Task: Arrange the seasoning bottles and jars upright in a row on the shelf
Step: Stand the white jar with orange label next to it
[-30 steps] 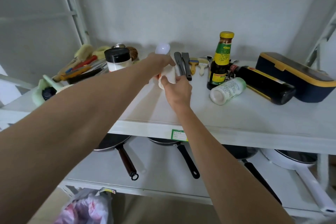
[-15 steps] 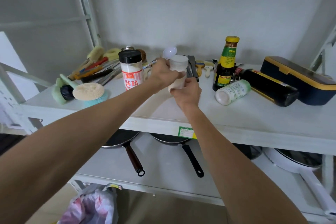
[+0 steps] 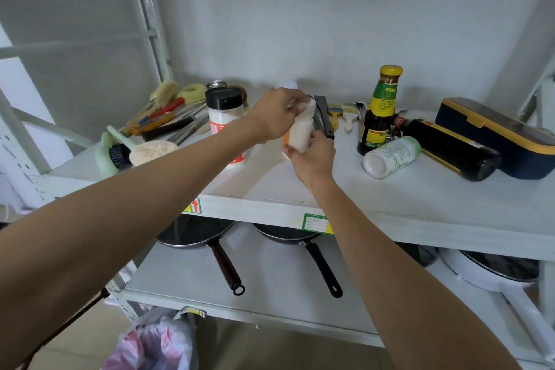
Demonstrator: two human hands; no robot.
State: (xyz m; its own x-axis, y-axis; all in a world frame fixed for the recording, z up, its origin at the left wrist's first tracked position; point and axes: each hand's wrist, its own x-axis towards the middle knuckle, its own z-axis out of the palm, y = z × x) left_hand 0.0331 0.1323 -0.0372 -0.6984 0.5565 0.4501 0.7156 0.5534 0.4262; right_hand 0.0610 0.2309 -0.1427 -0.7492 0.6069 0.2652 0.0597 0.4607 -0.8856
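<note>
Both hands hold a small white seasoning jar point(image 3: 301, 132) above the middle of the white shelf point(image 3: 420, 204). My left hand point(image 3: 274, 116) grips its top and my right hand point(image 3: 312, 156) its base; the jar is roughly upright, slightly tilted. Left of it stands a black-lidded jar point(image 3: 225, 117) with a red label. To the right a yellow-capped sauce bottle point(image 3: 380, 108) stands upright. Beside that, a white bottle with a green label point(image 3: 390, 156) and a dark bottle point(image 3: 447, 147) both lie on their sides.
Brushes, knives and utensils point(image 3: 168, 117) crowd the shelf's back left, with a sponge brush point(image 3: 153, 152) nearer. Small pastry brushes point(image 3: 339, 117) lie at the back. A navy and yellow box point(image 3: 498, 138) sits far right. Pans point(image 3: 210, 237) hang on the shelf below.
The white jar has been brought more upright and moved slightly right, both hands staying on it. The camera view has also shifted a little.
</note>
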